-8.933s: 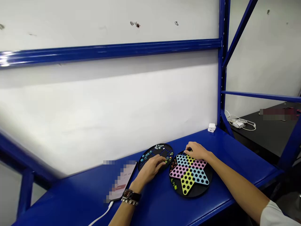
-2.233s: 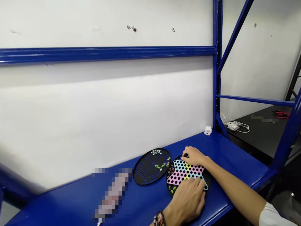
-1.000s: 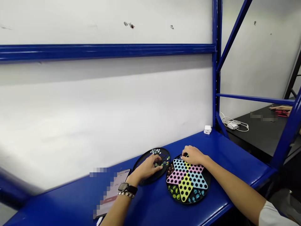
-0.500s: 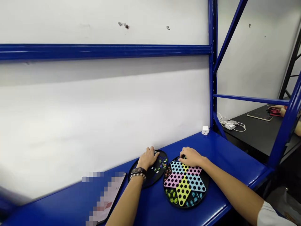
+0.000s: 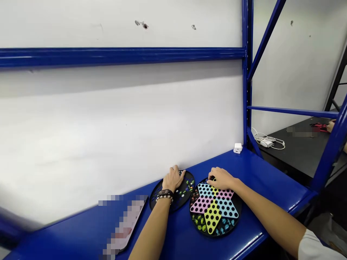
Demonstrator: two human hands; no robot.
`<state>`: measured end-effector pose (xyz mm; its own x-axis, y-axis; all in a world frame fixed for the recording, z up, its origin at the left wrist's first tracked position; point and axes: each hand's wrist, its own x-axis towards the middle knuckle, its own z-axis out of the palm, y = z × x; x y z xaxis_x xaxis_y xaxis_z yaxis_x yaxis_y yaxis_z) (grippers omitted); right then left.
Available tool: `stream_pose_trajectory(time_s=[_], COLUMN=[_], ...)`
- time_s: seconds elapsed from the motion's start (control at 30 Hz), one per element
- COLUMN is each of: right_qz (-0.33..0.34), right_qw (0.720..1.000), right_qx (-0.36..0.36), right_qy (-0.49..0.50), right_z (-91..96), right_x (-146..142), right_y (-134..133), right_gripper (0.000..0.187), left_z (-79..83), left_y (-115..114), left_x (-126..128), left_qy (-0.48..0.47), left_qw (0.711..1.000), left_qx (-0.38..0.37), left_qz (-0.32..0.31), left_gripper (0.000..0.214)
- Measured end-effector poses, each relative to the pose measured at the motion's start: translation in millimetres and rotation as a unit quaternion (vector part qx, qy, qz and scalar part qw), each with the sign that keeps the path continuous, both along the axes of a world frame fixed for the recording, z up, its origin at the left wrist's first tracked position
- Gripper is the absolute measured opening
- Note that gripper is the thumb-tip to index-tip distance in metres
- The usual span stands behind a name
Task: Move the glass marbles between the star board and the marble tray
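Observation:
My left hand (image 5: 173, 179) lies bunched at the far edge of a round black perforated board (image 5: 179, 203), hiding that part of it. Several small coloured marbles sit in its holes by my fingers. My right hand (image 5: 221, 178) rests on the top point of a Chinese checkers board (image 5: 235, 222), a black disc with a pink, blue and yellow star. A dark marble shows at my right fingertips. Green marbles (image 5: 199, 222) and blue marbles (image 5: 223, 227) fill the board's lower pockets. Whatever each hand may hold is hidden.
Both boards lie on a blue steel shelf (image 5: 260, 180) against a white wall. A pixelated phone (image 5: 124, 225) lies to the left, and a white charger (image 5: 238, 148) stands at the back. Beyond the upright, a co-worker's hand (image 5: 330, 126) is at a black table (image 5: 295, 155).
My left hand has shifted slightly right along the dark board's far edge. My right hand stays on the star's top point. The co-worker's hand has moved right, partly behind the upright.

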<state>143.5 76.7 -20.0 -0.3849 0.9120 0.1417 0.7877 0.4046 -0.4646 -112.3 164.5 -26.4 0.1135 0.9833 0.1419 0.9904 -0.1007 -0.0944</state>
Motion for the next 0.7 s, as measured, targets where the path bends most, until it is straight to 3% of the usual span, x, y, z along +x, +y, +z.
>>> stream_pose_trajectory(time_s=[0.27,0.7], right_qz=[0.002,0.004], right_qw=[1.0,1.0], right_qx=[0.0,0.003], right_qy=[0.0,0.004], right_z=[-3.4,-0.6], right_x=[0.9,-0.5], right_y=[1.9,0.8], right_gripper=[0.03,0.028], left_z=[-3.8,-6.7], left_y=[4.4,0.7], left_x=[4.9,5.5], left_qy=[0.013,0.036], left_qw=[1.0,0.997], left_qx=[0.006,-0.008], left_qz=[-0.024,-0.067], left_gripper=[0.04,0.04])
